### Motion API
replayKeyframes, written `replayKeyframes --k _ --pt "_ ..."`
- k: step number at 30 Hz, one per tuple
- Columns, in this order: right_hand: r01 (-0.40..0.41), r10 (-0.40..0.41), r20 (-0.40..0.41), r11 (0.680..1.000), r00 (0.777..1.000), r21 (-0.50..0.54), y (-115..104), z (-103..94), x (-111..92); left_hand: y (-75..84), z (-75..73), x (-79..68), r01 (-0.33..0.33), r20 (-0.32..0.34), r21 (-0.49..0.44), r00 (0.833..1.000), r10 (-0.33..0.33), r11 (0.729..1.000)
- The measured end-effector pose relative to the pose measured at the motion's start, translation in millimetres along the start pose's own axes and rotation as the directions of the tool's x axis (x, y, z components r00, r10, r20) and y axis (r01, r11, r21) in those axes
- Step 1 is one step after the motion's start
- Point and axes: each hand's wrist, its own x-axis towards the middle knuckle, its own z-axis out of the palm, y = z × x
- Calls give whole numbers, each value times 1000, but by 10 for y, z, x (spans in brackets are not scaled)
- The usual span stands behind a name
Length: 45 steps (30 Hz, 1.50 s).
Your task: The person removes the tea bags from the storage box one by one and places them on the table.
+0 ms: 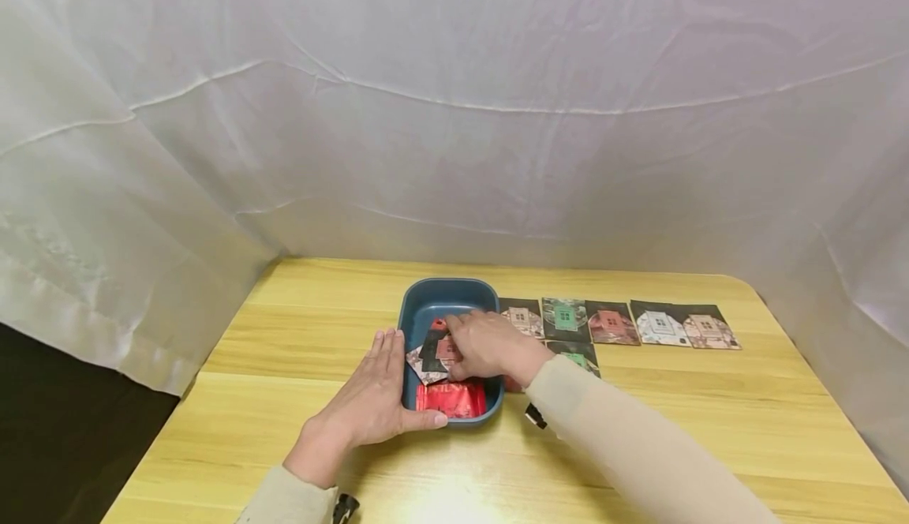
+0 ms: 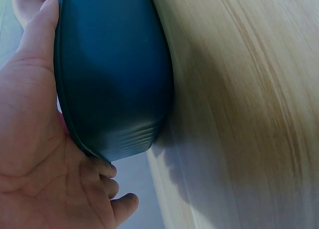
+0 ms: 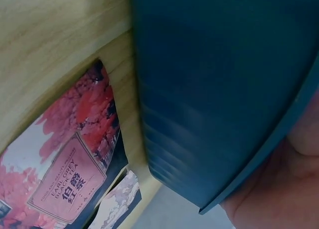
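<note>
Right wrist view alone: a tea packet [image 3: 69, 178] is legibly lettered. Head view: inside the tray [image 1: 449, 293], touched by the straight-fingered left hand [image 1: 371, 402], a dark packet [image 1: 431, 352] is gripped by the right hand [image 1: 488, 344].

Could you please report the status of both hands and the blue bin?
Left hand against blue bin. Right hand inside, at packets, grip unclear. Bin upright. No obstruction visible.

Pale wooden table [image 1: 284, 311], grain visible. Blue tub [image 1: 447, 291] stands on it; tea packets [image 1: 613, 323] lie flat to its right.
</note>
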Motion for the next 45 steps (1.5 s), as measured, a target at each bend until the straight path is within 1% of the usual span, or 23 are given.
replayKeyframes --k 4,11,18,21,25,32,37,41,45 --pt "-7 7 3 1000 1000 -20 -13 7 4 3 1 0 -1 -2 0 1000 1 1000" --pt "-9 5 -41 996 999 -93 -34 37 14 -2 6 4 9 5 -12 1000 -9 1000" --pt "-43 38 -60 995 998 -95 -59 33 33 3 9 -3 13 6 -22 1000 -13 1000" --pt "-35 27 -75 994 997 -103 -58 24 24 8 8 -5 9 6 -22 1000 -9 1000" --pt "-12 -3 -103 990 995 -139 -45 -23 -2 10 3 -2 10 10 -15 1000 -10 1000" --pt "10 -32 -132 986 991 -169 -62 -155 -91 2 -3 0 12 11 -8 1000 -12 1000" --pt "49 -76 -163 985 984 -167 -59 -220 -184 -1 -1 -7 8 8 1 1000 -8 1000" --pt "69 -97 -185 986 978 -155 0 -248 -286 2 -1 -12 5 8 5 1000 -5 1000" --pt "60 -86 -188 989 978 -136 86 -260 -393 6 -1 -11 11 6 4 1000 -11 1000"
